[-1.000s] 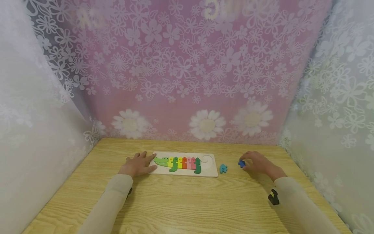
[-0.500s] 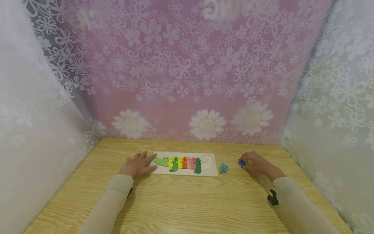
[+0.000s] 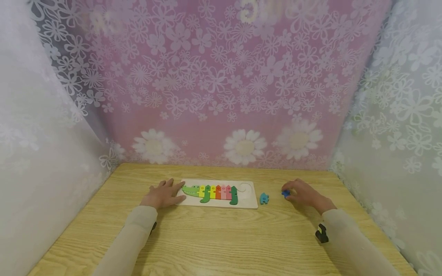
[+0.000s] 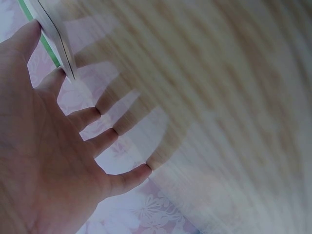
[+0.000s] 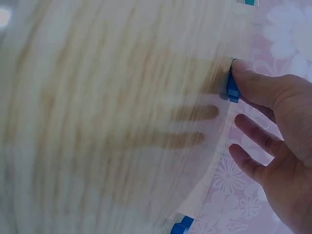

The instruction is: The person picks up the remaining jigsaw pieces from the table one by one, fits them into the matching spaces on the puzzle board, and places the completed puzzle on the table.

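Note:
My left hand (image 3: 162, 194) lies with fingers spread at the left end of a pale wooden puzzle board (image 3: 207, 206). In the left wrist view, its thumb and index finger touch the edge of the board (image 4: 57, 36). A colourful crocodile puzzle (image 3: 215, 192) sits in the board, with a bare outlined tail area at the right. My right hand (image 3: 305, 195) pinches a small blue puzzle piece (image 3: 286, 193) at the table surface; the right wrist view shows the thumb against this piece (image 5: 233, 87). Between board and right hand lies a teal puzzle piece (image 3: 264, 198).
Another blue piece (image 5: 182, 225) lies on the table at the bottom of the right wrist view. Flowered curtains (image 3: 221, 96) enclose the wooden table (image 3: 221, 237) at the back and both sides.
The right hand's fingers have drawn in slightly on the blue puzzle piece, which now shows less. My left hand, the board and the teal piece have stayed put.

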`<state>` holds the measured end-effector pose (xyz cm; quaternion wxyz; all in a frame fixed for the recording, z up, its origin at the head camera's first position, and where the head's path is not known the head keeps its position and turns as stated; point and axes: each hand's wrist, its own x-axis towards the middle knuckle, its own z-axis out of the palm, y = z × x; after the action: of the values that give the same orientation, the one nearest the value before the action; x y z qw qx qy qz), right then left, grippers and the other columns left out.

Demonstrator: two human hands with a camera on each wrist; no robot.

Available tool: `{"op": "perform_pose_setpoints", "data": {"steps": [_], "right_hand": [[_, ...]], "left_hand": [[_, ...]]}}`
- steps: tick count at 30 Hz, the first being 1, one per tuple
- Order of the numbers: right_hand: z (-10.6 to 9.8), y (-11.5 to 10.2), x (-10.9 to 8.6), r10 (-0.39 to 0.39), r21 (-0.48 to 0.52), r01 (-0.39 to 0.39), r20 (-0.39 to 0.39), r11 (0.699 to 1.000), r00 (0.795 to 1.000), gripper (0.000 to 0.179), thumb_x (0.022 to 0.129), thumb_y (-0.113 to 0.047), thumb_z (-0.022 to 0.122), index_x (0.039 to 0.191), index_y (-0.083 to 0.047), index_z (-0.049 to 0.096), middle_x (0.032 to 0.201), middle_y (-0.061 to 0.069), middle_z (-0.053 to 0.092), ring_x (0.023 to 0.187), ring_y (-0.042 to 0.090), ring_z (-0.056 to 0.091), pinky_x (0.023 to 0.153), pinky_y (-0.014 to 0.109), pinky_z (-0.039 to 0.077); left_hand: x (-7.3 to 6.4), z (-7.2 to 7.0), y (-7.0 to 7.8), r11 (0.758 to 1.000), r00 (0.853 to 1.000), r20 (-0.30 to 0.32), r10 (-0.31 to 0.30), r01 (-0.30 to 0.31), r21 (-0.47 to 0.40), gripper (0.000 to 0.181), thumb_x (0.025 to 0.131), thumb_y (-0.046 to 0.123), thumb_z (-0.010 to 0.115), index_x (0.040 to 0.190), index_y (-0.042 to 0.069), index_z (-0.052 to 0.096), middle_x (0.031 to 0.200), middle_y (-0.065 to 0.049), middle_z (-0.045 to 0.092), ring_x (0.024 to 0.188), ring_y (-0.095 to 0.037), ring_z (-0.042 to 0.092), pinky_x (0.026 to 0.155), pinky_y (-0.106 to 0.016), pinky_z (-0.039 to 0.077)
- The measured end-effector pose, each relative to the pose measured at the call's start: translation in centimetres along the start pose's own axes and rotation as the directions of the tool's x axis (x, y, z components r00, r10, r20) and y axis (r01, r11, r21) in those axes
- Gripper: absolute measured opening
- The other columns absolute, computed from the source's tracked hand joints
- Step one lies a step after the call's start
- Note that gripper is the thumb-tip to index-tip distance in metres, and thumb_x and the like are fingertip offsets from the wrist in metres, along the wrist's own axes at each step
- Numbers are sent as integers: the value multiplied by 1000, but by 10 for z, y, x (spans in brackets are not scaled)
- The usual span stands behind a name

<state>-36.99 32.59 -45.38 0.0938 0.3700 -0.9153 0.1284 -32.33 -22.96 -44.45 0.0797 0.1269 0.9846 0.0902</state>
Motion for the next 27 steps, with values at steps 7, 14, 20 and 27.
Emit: {"op": "perform_pose_setpoints", "data": {"steps": [7,14,20,27], "right_hand": [[-2,-5,2,74,30,-74,3,997,997,33,89,-16,81,117,0,75,120,18,72,109,40,65,101,65,46],[-3,-16,11,71,46,-68,-67,997,995,35,86,-18,84,115,1,77,118,18,72,110,43,65,102,70,45],[-1,-23,18,19,32,-15,-124,999,992,30,85,-16,85,112,-4,79,117,12,73,108,38,64,93,62,52],[-5,-39,32,-23,91,35,-131,995,991,30,82,-11,85,110,-1,79,115,15,73,107,39,65,98,66,49]], "left_hand": [[-1,0,0,1000,1000,0,2,-2,-6,76,102,68,43,165,28,27,170,-24,23,154,-56,20,109,-90,14],[-1,-1,0,1000,1000,-1,1,-1,-4,76,102,68,43,165,28,27,170,-24,23,154,-56,20,109,-90,14],[-2,-1,1,1000,1000,1,3,-3,-1,76,102,68,43,165,28,27,170,-24,23,154,-57,20,109,-90,14],[-2,-3,1,1000,1000,6,4,-4,1,75,103,67,43,165,28,27,170,-24,23,154,-57,20,108,-90,14]]}}
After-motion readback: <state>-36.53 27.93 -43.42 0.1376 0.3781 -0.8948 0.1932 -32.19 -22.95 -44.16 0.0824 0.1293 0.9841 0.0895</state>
